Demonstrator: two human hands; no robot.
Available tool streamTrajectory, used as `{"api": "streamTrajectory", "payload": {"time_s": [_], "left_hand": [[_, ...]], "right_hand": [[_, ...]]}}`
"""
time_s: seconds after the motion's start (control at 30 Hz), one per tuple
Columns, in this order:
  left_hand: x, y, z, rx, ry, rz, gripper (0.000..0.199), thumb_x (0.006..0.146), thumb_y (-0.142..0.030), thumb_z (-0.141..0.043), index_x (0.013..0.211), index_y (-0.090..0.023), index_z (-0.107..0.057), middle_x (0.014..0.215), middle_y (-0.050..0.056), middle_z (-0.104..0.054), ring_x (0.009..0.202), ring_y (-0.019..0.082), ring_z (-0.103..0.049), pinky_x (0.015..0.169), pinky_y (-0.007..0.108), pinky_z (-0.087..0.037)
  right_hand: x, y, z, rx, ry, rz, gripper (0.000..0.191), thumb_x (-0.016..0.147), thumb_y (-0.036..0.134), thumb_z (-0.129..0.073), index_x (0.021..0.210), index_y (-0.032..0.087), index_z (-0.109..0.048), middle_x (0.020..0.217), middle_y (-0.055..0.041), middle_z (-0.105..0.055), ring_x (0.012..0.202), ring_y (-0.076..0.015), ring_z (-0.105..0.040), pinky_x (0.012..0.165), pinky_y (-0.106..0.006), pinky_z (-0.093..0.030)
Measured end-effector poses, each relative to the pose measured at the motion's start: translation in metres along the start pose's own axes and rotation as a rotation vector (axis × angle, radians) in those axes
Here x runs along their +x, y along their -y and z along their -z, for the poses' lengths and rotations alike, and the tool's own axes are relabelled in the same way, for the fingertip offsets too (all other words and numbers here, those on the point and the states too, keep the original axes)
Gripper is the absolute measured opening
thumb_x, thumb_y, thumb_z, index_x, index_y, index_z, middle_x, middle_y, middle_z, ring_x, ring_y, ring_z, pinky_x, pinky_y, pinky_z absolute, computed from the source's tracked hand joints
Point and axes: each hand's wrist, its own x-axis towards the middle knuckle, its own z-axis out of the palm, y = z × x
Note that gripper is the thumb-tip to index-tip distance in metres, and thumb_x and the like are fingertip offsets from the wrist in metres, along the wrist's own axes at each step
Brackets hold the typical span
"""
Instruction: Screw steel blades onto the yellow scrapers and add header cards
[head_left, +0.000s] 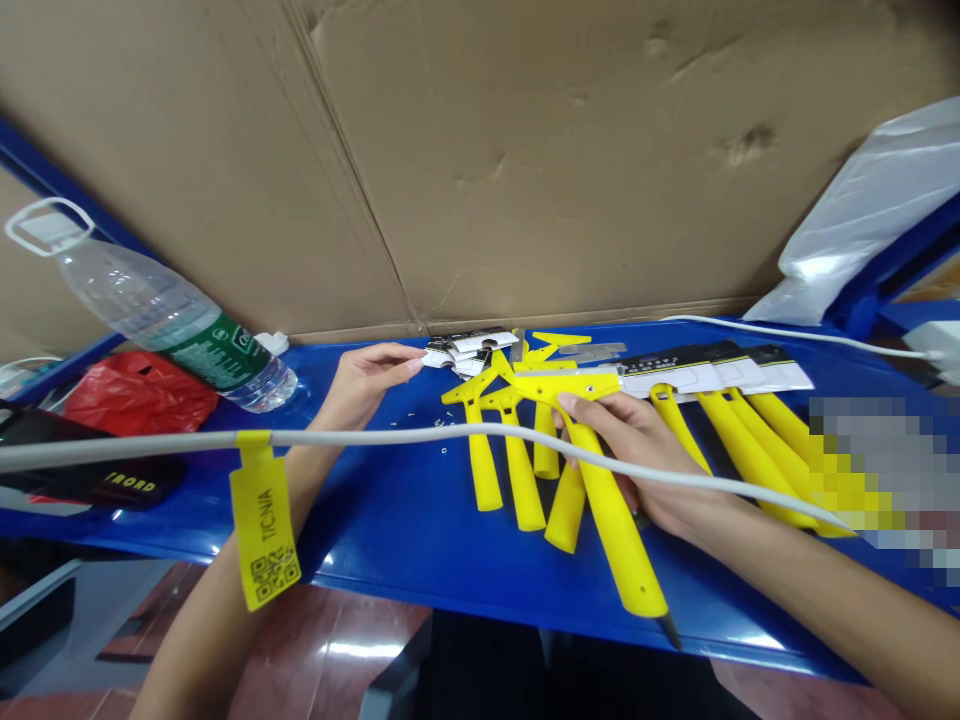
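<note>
My right hand [637, 450] is wrapped round a yellow scraper [611, 520], whose wide head carries a thin metal blade and whose handle slants down towards the table's front edge. With thumb and fingertips pinched together, my left hand [367, 380] holds the edge of a white card [436, 357] at the small pile of black and white cards [480, 343]. Several yellow scrapers [517, 470] without sleeves lie between and beneath my hands. Further right are scrapers [742, 440] with black and white sleeves [720, 370] over their heads. Loose metal blades [592, 351] rest behind the held scraper.
A large water bottle [202, 335] leans at the left beside a red plastic bag [135, 395] and a black pouch [82, 460]. A white cable [360, 436] with a yellow tag [264, 530] crosses in front. Tiny screws [411, 415] lie on the blue table [390, 540]. Cardboard [525, 180] stands behind.
</note>
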Motion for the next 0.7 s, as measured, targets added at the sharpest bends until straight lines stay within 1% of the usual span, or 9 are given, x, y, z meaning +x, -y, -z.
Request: {"api": "streamTrajectory", "payload": {"time_s": [0.13,0.23,0.3,0.4,0.47,0.57,0.63,0.7], "left_hand": [[0.0,0.001,0.0,0.03,0.029,-0.014,0.033,0.069,-0.041,-0.108,0.091,-0.022,-0.093,0.091,0.008,-0.085,0.081,0.019,-0.074,0.081,0.033,-0.062],[0.0,0.002,0.004,0.123,0.072,-0.036,0.03,0.073,-0.043,-0.106,0.089,-0.022,-0.091,0.094,0.009,-0.086,0.085,0.021,-0.076,0.085,0.035,-0.063],[0.001,0.002,0.007,0.226,0.155,-0.032,0.03,0.076,-0.045,-0.104,0.089,-0.022,-0.091,0.094,0.01,-0.086,0.085,0.023,-0.077,0.084,0.037,-0.064],[0.0,0.005,0.008,0.409,0.353,-0.017,0.03,0.082,-0.05,-0.099,0.088,-0.023,-0.089,0.089,0.009,-0.085,0.081,0.024,-0.076,0.077,0.037,-0.062],[0.0,0.008,0.005,0.496,0.453,-0.043,0.03,0.087,-0.054,-0.094,0.089,-0.024,-0.09,0.09,0.009,-0.085,0.082,0.025,-0.076,0.078,0.038,-0.061],[-0.002,0.012,-0.001,0.532,0.54,-0.151,0.028,0.094,-0.054,-0.089,0.091,-0.026,-0.09,0.1,0.01,-0.084,0.097,0.028,-0.076,0.093,0.045,-0.06],[-0.004,0.014,-0.005,0.552,0.583,-0.219,0.025,0.094,-0.052,-0.089,0.092,-0.027,-0.091,0.106,0.011,-0.081,0.107,0.03,-0.074,0.103,0.049,-0.055],[-0.007,0.015,-0.007,0.585,0.614,-0.24,0.022,0.095,-0.05,-0.089,0.094,-0.028,-0.092,0.11,0.01,-0.079,0.112,0.03,-0.07,0.108,0.05,-0.052]], "right_hand": [[-0.001,0.001,0.0,0.0,0.003,0.003,0.05,0.083,0.065,-0.093,0.085,0.019,-0.074,0.057,-0.0021,-0.07,0.032,-0.0089,-0.046,0.027,-0.019,-0.028],[0.0,0.0,0.0,0.002,0.016,0.002,0.049,0.084,0.064,-0.093,0.086,0.019,-0.074,0.058,-0.0024,-0.071,0.032,-0.0085,-0.046,0.027,-0.018,-0.029],[0.0,-0.001,0.001,0.002,0.018,0.004,0.05,0.086,0.065,-0.092,0.086,0.019,-0.074,0.059,-0.0027,-0.071,0.033,-0.0082,-0.046,0.027,-0.017,-0.029],[0.001,-0.002,0.001,-0.002,0.013,0.002,0.05,0.085,0.065,-0.092,0.088,0.019,-0.074,0.059,-0.0027,-0.071,0.033,-0.0081,-0.046,0.027,-0.016,-0.029],[0.001,-0.002,0.001,-0.006,0.015,0.004,0.051,0.083,0.065,-0.093,0.088,0.019,-0.073,0.06,-0.0027,-0.071,0.034,-0.0083,-0.046,0.027,-0.016,-0.03],[0.0,0.0,0.0,-0.01,0.008,0.004,0.051,0.082,0.065,-0.093,0.087,0.019,-0.071,0.059,-0.0025,-0.07,0.033,-0.0085,-0.045,0.027,-0.017,-0.031],[-0.001,0.0,-0.001,-0.012,0.002,0.002,0.051,0.082,0.065,-0.094,0.085,0.019,-0.07,0.059,-0.0026,-0.07,0.032,-0.0083,-0.044,0.026,-0.017,-0.03],[-0.001,0.001,-0.002,-0.018,0.0,0.035,0.051,0.082,0.064,-0.093,0.083,0.018,-0.072,0.059,-0.0037,-0.07,0.032,-0.0086,-0.045,0.026,-0.017,-0.03]]}}
